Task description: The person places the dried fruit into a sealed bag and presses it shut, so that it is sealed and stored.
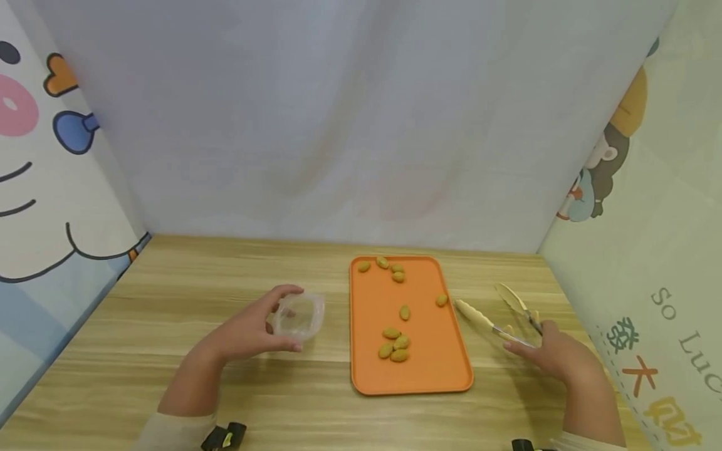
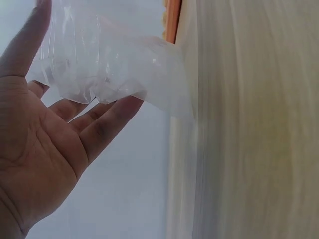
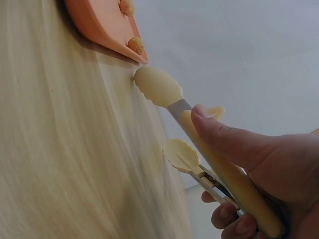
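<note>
Between the thumb and fingers of my left hand (image 1: 251, 329) is a clear plastic container (image 1: 301, 316), left of the orange tray; in the left wrist view the container (image 2: 114, 64) is translucent and ribbed. My right hand (image 1: 558, 354) grips a pair of tongs (image 1: 485, 316) by the handles, with their pale yellow scalloped heads spread apart and nothing between them. The right wrist view has the thumb lying along one handle of the tongs (image 3: 219, 169). Several brownish-yellow nut-like pieces (image 1: 399, 355) lie on the orange tray (image 1: 434, 363), some clustered near its front and others toward its back.
A wood-grain table (image 1: 271, 401) carries everything. Behind it hangs a pale cloth (image 1: 338, 125). Printed panels stand at the sides, a cartoon one (image 1: 56, 188) at left and a lettered one (image 1: 665, 282) at right, close to the right arm.
</note>
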`<state>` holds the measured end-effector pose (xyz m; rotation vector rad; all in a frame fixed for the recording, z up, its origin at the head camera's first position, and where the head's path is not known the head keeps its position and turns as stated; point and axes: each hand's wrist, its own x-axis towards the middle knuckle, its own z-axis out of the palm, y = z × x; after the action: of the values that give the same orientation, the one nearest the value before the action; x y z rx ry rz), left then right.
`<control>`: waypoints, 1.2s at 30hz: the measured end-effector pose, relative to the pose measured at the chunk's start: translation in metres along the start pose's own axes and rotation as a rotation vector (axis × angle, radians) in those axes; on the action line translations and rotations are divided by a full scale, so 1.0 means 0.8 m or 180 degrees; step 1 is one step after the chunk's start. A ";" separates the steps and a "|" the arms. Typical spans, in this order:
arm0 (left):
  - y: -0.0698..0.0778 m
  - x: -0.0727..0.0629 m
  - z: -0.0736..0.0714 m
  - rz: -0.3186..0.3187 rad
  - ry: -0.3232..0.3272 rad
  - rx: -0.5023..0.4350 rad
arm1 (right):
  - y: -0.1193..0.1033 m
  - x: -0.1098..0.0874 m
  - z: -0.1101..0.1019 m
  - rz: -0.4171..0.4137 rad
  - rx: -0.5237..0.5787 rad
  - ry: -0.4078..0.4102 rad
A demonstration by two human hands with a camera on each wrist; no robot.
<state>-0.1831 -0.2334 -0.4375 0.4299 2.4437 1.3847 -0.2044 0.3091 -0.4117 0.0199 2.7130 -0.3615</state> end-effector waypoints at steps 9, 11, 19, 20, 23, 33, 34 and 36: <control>0.003 0.002 0.006 0.0054 0.0105 0.0075 | 0.008 0.000 0.003 0.0004 -0.0029 0.0179; 0.002 0.002 0.007 0.0073 0.0093 0.0128 | 0.010 -0.001 0.003 0.0005 -0.0026 0.0203; 0.001 -0.004 0.006 0.0146 0.0053 0.0117 | 0.010 0.001 0.003 -0.0001 -0.0029 0.0404; 0.001 -0.004 0.006 0.0150 0.0053 0.0113 | 0.010 0.001 0.003 -0.0010 -0.0036 0.0423; 0.003 -0.005 0.006 0.0121 0.0056 0.0110 | 0.008 0.001 0.000 -0.0027 -0.0038 0.0458; 0.004 -0.006 0.006 0.0067 0.0020 0.0066 | -0.001 -0.010 -0.013 -0.0146 0.0131 0.0640; 0.005 -0.006 0.006 0.0064 0.0016 0.0067 | -0.002 -0.011 -0.014 -0.0162 0.0155 0.0654; 0.005 -0.006 0.006 0.0060 0.0001 0.0066 | -0.006 -0.015 -0.016 -0.0199 0.0189 0.0713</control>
<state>-0.1766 -0.2295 -0.4358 0.4589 2.4625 1.3683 -0.1989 0.3078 -0.3947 -0.0082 2.9280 -0.4847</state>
